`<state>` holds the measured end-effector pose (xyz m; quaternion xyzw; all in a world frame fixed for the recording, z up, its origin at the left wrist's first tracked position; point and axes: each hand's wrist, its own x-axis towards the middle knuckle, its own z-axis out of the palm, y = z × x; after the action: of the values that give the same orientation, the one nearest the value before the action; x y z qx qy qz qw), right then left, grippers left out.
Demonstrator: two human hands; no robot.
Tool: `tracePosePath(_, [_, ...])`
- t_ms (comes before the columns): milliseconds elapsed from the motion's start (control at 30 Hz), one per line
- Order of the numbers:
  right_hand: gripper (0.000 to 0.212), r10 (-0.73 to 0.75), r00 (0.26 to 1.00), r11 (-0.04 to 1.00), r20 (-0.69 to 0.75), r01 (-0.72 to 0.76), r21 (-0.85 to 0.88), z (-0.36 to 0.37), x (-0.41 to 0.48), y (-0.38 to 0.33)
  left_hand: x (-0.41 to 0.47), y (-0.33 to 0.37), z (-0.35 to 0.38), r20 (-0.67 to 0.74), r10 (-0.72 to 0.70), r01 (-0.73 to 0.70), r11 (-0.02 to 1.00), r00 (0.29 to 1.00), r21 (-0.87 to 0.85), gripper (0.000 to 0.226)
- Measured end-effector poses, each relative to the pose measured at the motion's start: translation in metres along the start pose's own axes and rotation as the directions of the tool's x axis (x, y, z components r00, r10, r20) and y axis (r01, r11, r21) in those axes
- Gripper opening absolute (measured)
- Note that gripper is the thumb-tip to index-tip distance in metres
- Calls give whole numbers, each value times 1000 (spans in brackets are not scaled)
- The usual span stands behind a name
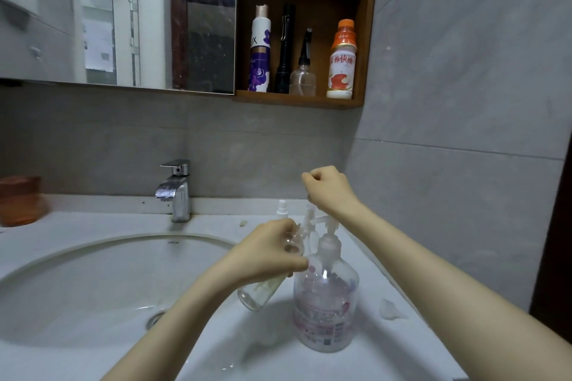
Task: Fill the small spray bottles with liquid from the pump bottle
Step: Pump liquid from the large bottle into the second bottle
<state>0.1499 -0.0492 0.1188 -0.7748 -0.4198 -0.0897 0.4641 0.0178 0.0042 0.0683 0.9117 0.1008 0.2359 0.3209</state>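
The pump bottle (325,303) is stood upright on the white desk (387,349), its long axis vertical and its spout turned toward the left hand (269,252). It is seen to be clear plastic with pink print, a white pump on top and little liquid visible inside. It lies just right of the left hand and below the raised right hand (329,190).

A small spray bottle (258,295) – clear, uncapped – is gripped in the left hand's curled fingers. It is tilted, base down toward the person and open neck up by the spout.

The right hand's fingers are curled – whether anything is pinched cannot be told.

A second small bottle with a white top (282,206) is stood behind the left hand.
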Motion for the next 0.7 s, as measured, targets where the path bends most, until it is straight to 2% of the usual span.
tracePosePath(133, [33, -15, 1000, 995, 20, 13, 102, -8, -6, -2, 6, 0, 0, -29, 28, -28, 999, 999, 33, 25])
tracePosePath(233, [32, -29, 998, 991, 54, 22, 135, -11, -18, 0, 11, 0, 1, -26, 22, -22, 999, 999, -27, 20])
tracePosePath(300, [28, -20, 998, 974, 54, 7, 228, -10, -31, 5, 12, 1, 2, -32, 15, -17, 998, 999, -59, 19])
tracePosePath(433, [20, 13, 1000, 857, -5, -9, 515, -5, -66, 18, 14, 0, 2, -79, -14, 6, 994, 997, -107, 15])
tracePosePath(533, [22, -52, 998, 800, -37, 64, 596, -4, -82, 23, 16, 3, -1, -79, -10, 0, 992, 997, -123, 18])
tracePosePath(600, [22, -83, 996, 771, -29, 83, 631, -5, -85, 23, 17, 6, -6, -76, 20, -28, 994, 997, -103, 23])
tracePosePath(700, [22, -100, 995, 746, 0, 75, 662, -6, -85, 20, 16, 10, -14, -91, 53, -50, 998, 994, 43, 22])
